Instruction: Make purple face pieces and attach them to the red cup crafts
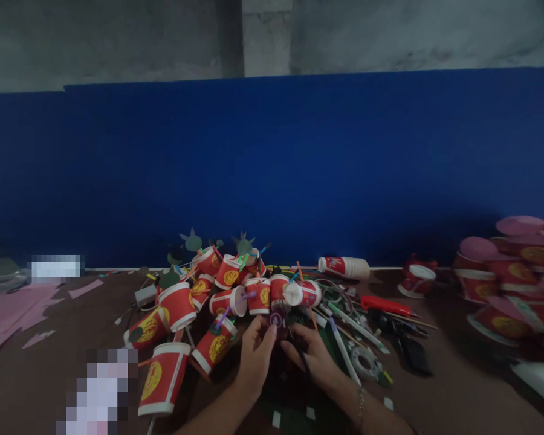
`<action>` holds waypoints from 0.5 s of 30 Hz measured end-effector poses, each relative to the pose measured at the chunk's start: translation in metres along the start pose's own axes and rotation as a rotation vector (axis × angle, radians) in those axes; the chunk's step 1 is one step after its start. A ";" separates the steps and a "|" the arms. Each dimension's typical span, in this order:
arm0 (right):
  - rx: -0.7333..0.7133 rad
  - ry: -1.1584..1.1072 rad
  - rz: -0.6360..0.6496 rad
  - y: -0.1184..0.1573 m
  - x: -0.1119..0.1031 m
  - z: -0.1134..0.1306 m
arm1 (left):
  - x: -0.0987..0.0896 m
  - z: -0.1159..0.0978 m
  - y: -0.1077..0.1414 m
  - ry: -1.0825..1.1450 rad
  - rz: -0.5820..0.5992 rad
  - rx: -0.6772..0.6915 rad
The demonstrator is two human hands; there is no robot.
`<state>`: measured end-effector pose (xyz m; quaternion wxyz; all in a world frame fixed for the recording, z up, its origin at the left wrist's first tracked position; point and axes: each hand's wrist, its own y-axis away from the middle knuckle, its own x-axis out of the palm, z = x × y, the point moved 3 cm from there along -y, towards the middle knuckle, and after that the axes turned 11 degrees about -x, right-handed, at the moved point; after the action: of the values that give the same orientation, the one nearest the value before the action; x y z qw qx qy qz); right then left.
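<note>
Near the front middle of the table, my left hand (pixel 257 347) is closed on a small dark purple round piece (pixel 276 321), its thumb pressed against it. Just right of it, my right hand (pixel 309 351) is closed around a thin dark tool (pixel 296 339), whose exact kind is too dim to tell. The tool's upper end reaches beside the round piece. Behind both hands lies a pile of red and white paper cups (pixel 258 295) with coloured straws. One cup (pixel 164 379) stands tilted to the left of my left hand.
White tape (pixel 364 361), a red-handled tool (pixel 385 305), sticks and black items lie at right. Stacked cups (pixel 344 267) rest behind; more cups with pink discs (pixel 517 275) stand far right. Pink paper (pixel 13 314) lies left. A blue wall panel (pixel 272 169) borders the back.
</note>
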<state>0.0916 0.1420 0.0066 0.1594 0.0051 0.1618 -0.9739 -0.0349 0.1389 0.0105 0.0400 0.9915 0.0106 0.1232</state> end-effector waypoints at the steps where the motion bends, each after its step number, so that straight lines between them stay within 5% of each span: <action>1: 0.007 -0.031 0.016 0.000 0.001 0.001 | 0.000 0.000 0.000 -0.005 0.003 0.002; 15: 0.037 -0.083 0.083 0.002 0.008 0.003 | -0.001 -0.002 -0.001 0.011 -0.024 -0.081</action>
<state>0.0850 0.1369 0.0085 0.2059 -0.0256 0.1368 -0.9686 -0.0364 0.1397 0.0122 0.0814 0.9882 0.0179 0.1284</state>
